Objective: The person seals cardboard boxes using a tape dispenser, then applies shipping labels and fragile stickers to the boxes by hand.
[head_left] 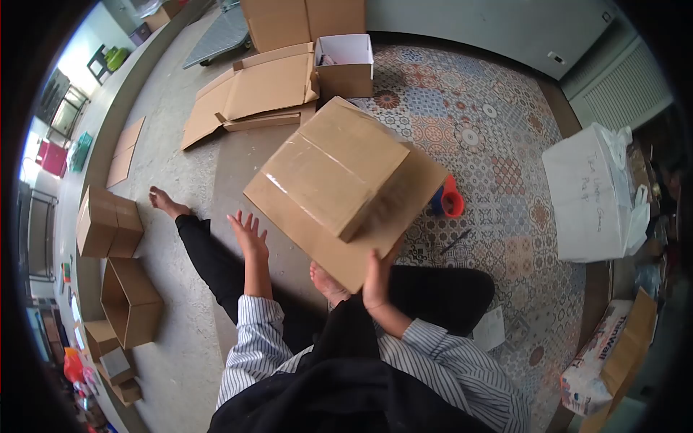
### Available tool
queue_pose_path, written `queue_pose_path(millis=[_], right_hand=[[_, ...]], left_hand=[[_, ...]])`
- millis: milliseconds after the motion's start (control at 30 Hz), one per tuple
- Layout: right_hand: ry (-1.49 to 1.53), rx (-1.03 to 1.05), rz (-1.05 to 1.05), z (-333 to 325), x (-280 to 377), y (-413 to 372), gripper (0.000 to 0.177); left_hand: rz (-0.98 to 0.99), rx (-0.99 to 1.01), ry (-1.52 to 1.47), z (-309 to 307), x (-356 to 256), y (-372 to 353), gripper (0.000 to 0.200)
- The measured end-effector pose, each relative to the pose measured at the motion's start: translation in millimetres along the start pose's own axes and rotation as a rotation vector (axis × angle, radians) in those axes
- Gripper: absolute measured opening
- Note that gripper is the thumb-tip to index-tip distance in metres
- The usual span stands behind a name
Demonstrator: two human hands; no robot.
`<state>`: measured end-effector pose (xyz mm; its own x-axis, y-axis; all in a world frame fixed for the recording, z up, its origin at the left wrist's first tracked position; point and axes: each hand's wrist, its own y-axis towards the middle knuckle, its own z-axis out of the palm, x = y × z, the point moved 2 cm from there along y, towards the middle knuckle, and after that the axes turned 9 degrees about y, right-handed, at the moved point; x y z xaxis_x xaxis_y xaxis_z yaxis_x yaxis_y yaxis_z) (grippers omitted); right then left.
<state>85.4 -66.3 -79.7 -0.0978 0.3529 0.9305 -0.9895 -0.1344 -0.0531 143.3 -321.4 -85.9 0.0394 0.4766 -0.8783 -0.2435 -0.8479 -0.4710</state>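
A closed brown cardboard box (336,162) with clear tape along its top lies tilted in front of me. Beneath it, a wider flat cardboard sheet (339,256) sticks out toward me and to the right. My right hand (377,281) grips the near corner of this sheet, thumb on the edge and the other fingers mostly hidden. To the left of the box, my left hand (250,237) is raised with its fingers spread, holding nothing. A roll of red tape (452,200) partly shows behind the sheet's right edge, beside something blue.
Flattened cardboard (267,83) and a white-lined box (345,68) lie ahead. Several small boxes (131,303) stand at left. A large white carton (583,195) is at right. A dark pen-like item (455,242) and a paper (489,330) lie on the patterned floor.
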Motion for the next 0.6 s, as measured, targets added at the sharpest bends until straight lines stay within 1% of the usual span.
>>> queue_pose_path(millis=[33,100,133,167,200,233,267,300,333,367,400,433,500,533,600], right_hand=[[-0.225,0.045,-0.064,6.9,0.3,-21.5,0.079],[-0.342,0.262,-0.003,-8.7,-12.2,-54.2,0.083],[-0.246,0.309,0.052,-21.8,-7.8,-61.1,0.078],[-0.037,0.290,0.159,-38.0,2.1,-58.0,0.062],[-0.073,0.171,0.145,-66.8,-0.5,-47.7,0.039],[-0.232,-0.061,-0.108,-97.6,11.3,-31.2,0.025],[-0.416,-0.253,-0.243,-135.1,33.4,-15.5,0.021],[-0.506,-0.469,-0.315,-185.0,43.3,-4.3,0.020],[-0.573,-0.667,-0.400,-235.7,51.8,1.2,0.023],[-0.827,-0.864,-0.332,-292.4,53.3,-2.7,0.031],[-0.917,-1.141,-0.101,-325.8,63.0,-12.0,0.038],[-0.982,-1.405,0.144,-350.6,70.6,-26.0,0.047],[-0.973,-1.494,0.772,-408.7,54.2,-70.6,0.066],[-0.970,-1.496,0.770,-418.4,44.7,-90.5,0.066],[-0.963,-1.557,0.838,-426.4,30.5,-125.0,0.079]], left_hand=[[-0.004,0.026,0.025,-3.8,15.3,-12.9,0.077],[-0.083,0.547,-0.142,-4.3,44.9,-30.6,0.072],[-0.102,0.570,-0.119,-0.5,41.6,-38.3,0.072],[-0.032,0.571,-0.025,4.9,32.1,-50.5,0.070],[0.032,0.582,0.071,11.5,30.5,-60.6,0.068],[-0.024,0.542,0.014,7.5,32.2,-51.3,0.063],[-0.037,0.601,-0.022,4.9,34.6,-40.6,0.063],[-0.008,0.648,0.002,-1.4,39.5,-20.8,0.064],[-0.011,0.706,0.049,7.1,25.3,-28.5,0.064],[0.059,0.620,0.089,13.7,17.9,-33.0,0.064],[0.085,0.634,0.124,7.5,22.2,-14.6,0.064],[0.047,0.603,0.164,6.7,23.1,-6.2,0.065],[0.028,0.639,0.214,3.7,23.5,1.9,0.068],[0.030,0.642,0.213,5.8,20.2,-8.2,0.068],[0.105,0.574,0.242,16.6,6.2,-32.9,0.072]])
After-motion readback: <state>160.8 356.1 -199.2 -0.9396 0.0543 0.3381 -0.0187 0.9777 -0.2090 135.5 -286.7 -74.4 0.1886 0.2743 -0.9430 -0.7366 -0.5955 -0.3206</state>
